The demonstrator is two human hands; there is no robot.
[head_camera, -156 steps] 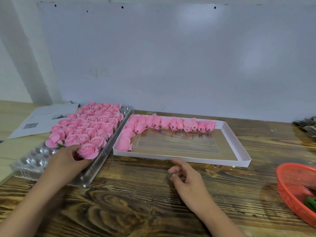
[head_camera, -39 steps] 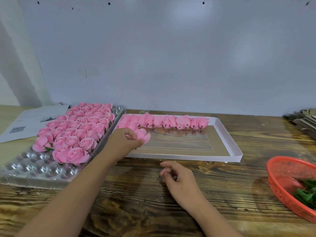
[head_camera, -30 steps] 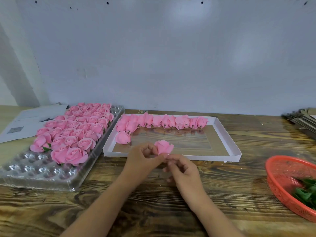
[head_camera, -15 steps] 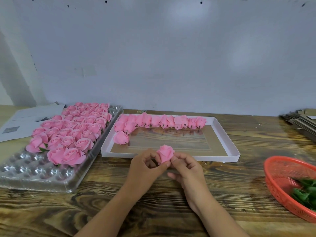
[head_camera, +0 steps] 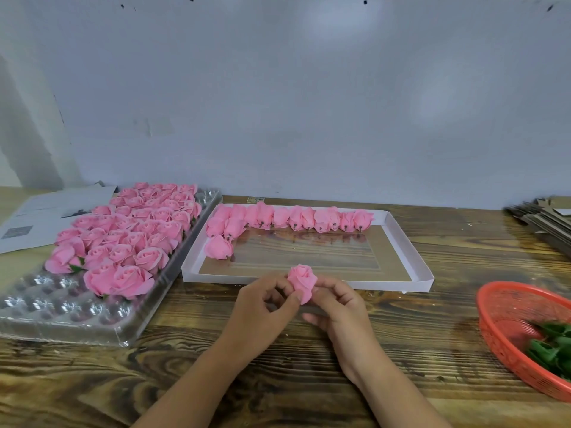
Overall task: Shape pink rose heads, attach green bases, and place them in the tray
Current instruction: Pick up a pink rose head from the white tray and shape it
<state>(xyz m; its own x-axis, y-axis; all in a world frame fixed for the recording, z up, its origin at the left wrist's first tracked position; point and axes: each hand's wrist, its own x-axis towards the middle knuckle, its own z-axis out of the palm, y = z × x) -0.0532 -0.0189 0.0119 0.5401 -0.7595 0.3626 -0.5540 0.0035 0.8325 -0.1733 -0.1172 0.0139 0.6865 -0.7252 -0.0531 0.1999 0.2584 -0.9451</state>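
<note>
While both hands (head_camera: pixel 304 307) pinch it, the rose head (head_camera: pixel 302 282) points up.

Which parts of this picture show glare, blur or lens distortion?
Head view: glare glints on the clear plastic tray and the white tray floor; green bases in the red basket look smeared; the wide lens bows the table edges; the held rose stays fairly sharp.

Your left hand (head_camera: pixel 262 301) and right hand (head_camera: pixel 335 304) meet on the worktop (head_camera: pixel 278 381), with a rose head (head_camera: pixel 302 281) between them. Just beyond them lies the tray (head_camera: pixel 411 242), rose heads lining its far and left edges. Left of your left hand sits the blister tray (head_camera: pixel 61 316); well right of your right hand, the basket (head_camera: pixel 500 307) holds the bases (head_camera: pixel 550 350).
</note>
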